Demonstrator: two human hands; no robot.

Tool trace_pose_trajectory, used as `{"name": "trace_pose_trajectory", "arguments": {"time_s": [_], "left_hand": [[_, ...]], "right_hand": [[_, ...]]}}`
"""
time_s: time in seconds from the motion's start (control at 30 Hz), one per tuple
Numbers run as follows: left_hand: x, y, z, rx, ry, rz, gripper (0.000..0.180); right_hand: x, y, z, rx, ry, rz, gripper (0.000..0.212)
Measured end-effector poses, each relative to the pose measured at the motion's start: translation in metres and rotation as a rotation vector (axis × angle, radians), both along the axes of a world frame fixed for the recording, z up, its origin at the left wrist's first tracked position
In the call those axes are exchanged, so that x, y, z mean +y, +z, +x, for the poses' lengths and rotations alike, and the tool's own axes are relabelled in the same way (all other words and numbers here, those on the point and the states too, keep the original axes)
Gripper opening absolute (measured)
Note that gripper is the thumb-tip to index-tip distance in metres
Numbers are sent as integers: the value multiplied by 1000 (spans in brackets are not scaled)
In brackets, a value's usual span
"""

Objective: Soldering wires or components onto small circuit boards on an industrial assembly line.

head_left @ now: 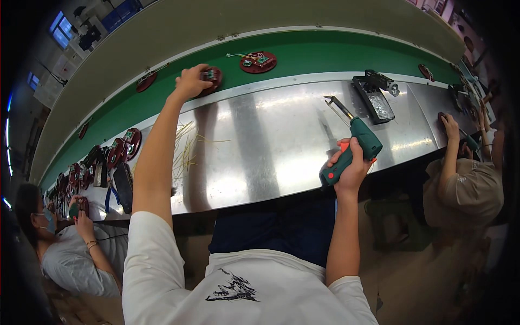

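Note:
My left hand (190, 82) reaches out to the green strip at the far side of the metal bench. Its fingers close on the edge of a dark red round circuit board (215, 77), which carries small green parts. Another red round board (259, 62) with pale wires lies a little to the right of it on the strip. My right hand (353, 163) grips a green soldering gun (366, 136) by the handle, above the bench. The gun's metal tip and a thin feed tube point up and away from me, touching nothing.
Thin yellow wires (184, 154) lie scattered beside my left forearm. A black soldering stand with a tray (379, 103) stands at the back right. Red boards (116, 151) and blue-handled pliers (112, 196) crowd the left. One co-worker (81, 254) sits at each side.

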State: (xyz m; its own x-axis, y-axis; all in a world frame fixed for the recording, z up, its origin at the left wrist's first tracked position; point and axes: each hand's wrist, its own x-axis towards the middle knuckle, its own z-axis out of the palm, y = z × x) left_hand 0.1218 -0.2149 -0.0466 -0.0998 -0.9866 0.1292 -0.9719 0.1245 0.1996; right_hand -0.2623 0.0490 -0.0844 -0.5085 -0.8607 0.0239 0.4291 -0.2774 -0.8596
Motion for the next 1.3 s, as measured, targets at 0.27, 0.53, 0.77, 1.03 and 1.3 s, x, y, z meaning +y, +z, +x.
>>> {"name": "trace_pose_trajectory", "arguments": {"time_s": [0.27,0.53,0.77,1.03,1.3], "left_hand": [[119,41,-124,111,-600,203,77],[189,15,-143,158,-728,-144,60],[234,-21,-163,249,-494,-338,30],[245,-49,-179,289,-532,-527,24],[266,-43,-192,123,-456,-538,32]], "right_hand": [[-5,0,1,0,4,-10,25],[-5,-5,-3,20,1,-15,27],[-2,-2,0,33,-19,-11,27],[-1,-6,-3,22,-13,-21,27],[-3,-7,-2,43,-29,-18,28]]}}
